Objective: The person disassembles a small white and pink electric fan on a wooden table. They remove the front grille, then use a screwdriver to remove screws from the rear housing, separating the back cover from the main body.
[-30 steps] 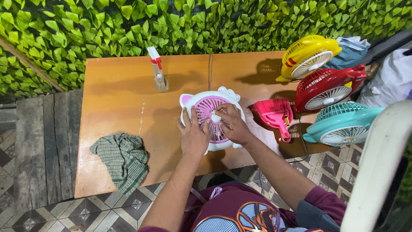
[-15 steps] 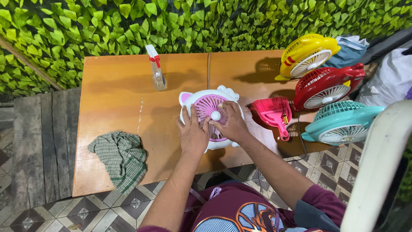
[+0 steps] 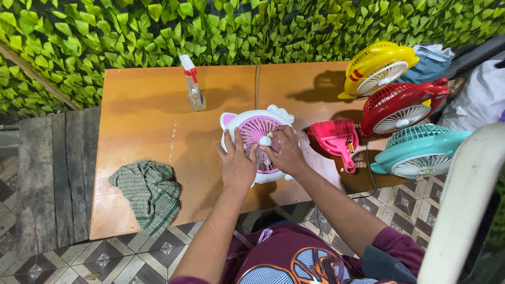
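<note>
The small white-and-pink fan (image 3: 258, 142) lay face-up near the middle of the orange table (image 3: 142, 121), toward the front edge. The left hand (image 3: 236, 165) rested flat on its left rim, fingers spread, pinning rather than gripping. The right hand (image 3: 284, 152) sat on the pink grille, fingertips curled at the white hub; whether they pinched it, I couldn't tell. It looked like light hollow plastic, stiff at the rim, with thin grille ribs likely to flex or snap. Best held by the outer rim, not the ribs. The smooth shell could slide on the tabletop. A pink brush (image 3: 334, 138) lay just beside it, to the right.
</note>
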